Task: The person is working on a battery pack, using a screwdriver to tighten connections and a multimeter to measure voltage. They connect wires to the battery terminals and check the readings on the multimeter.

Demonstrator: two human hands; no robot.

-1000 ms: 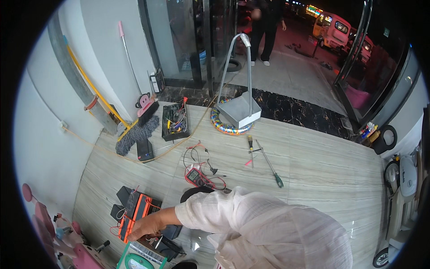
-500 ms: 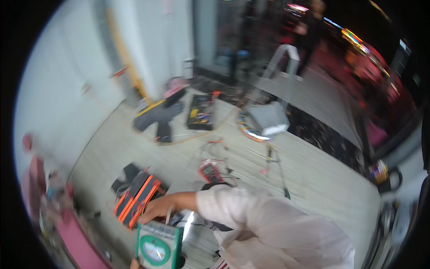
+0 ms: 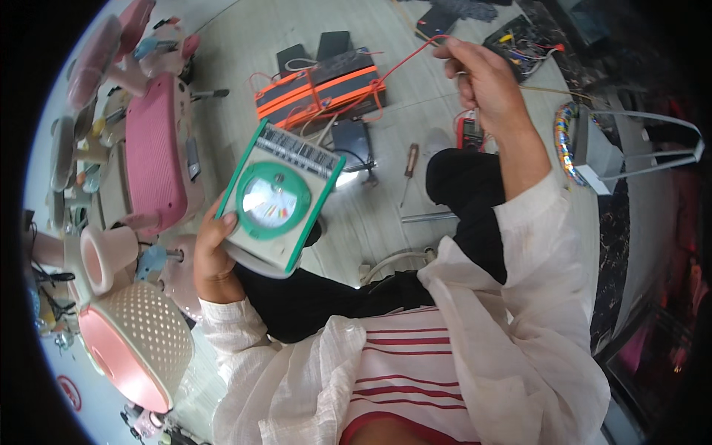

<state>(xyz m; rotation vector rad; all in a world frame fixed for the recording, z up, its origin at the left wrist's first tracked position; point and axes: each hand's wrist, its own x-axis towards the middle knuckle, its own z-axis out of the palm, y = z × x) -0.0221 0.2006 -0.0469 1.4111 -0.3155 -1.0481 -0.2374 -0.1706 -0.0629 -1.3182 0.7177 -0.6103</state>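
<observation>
My left hand (image 3: 213, 252) grips the lower left edge of a flat green-and-white box (image 3: 248, 241) with a round, shiny window in its face; the thumb lies on the front. Raised at the upper right, my right hand (image 3: 486, 85) has its fingers closed on the end of a red wire (image 3: 406, 59). That wire runs down leftward to a black case with orange stripes (image 3: 319, 89) on the floor. Beyond the held box sits a small black box (image 3: 352, 142) with cables, partly in glare.
A screwdriver (image 3: 409, 167) and a red multimeter (image 3: 470, 133) lie near my knees. At the right stand a tray of tools (image 3: 519, 48), a coil of colourful cord (image 3: 567, 141) and a grey metal piece (image 3: 599, 152). Pink equipment (image 3: 159, 148) and a perforated basket (image 3: 152, 326) line the left.
The view has swung down and left. My right hand has moved from beside the striped case up to the right, drawing the red wire out. The green-and-white box stays in my left hand.
</observation>
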